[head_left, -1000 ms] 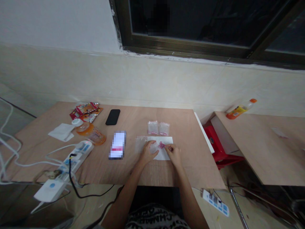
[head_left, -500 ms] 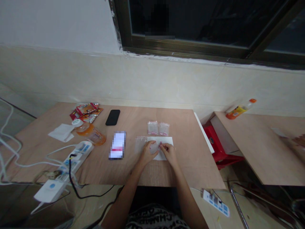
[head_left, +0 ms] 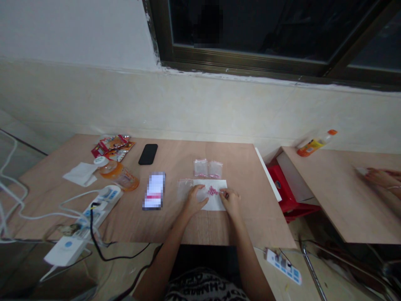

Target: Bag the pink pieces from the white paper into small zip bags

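A small heap of pink beads (head_left: 213,190) lies on a white sheet of paper (head_left: 214,205). My left hand (head_left: 194,201) rests on the paper's left part, thumb and fingers spread in a curve beside the heap, holding nothing. Just right of the beads, my right hand (head_left: 231,202) has its thumb and fingertips together at the paper's right edge; whatever is between them is too small to make out. A clear plastic bag (head_left: 183,189) lies flat by my left hand. Behind the paper sit two small clear bags (head_left: 201,168) with pink bits at their bottoms.
Left of my hands lie a lit phone (head_left: 154,190), a black phone (head_left: 148,154), an orange drink bottle (head_left: 120,175), snack packets (head_left: 114,146), tissue (head_left: 82,174) and a power strip (head_left: 99,212). At the right table are another bottle (head_left: 315,145) and another person's hands (head_left: 380,177).
My right hand has moved right, away from the beads, uncovering the heap. My left hand has barely shifted. The other person's hands have come further into view at the right.
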A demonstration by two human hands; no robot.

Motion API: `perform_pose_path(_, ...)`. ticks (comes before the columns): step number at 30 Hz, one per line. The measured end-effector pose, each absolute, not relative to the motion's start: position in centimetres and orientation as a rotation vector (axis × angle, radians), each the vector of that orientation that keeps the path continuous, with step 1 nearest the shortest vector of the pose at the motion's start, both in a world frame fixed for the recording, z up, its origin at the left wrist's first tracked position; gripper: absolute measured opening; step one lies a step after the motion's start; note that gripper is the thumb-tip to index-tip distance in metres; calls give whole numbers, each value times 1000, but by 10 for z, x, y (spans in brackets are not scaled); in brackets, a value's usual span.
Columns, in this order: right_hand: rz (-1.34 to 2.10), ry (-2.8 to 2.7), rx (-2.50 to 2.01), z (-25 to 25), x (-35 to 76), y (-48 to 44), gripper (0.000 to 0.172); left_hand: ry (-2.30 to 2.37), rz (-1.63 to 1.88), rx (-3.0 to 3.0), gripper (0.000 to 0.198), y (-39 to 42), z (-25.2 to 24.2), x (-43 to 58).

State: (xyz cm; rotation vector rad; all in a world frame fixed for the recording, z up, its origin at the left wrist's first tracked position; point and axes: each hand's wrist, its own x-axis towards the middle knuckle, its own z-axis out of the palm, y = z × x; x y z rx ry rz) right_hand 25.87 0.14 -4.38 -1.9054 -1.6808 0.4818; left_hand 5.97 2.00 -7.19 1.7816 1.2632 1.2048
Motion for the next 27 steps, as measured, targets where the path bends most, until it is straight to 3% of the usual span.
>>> perform_pose_path(27,471,-1829,-1940,-38,254,3,19,1277,1202,1777,47,19,-70,60)
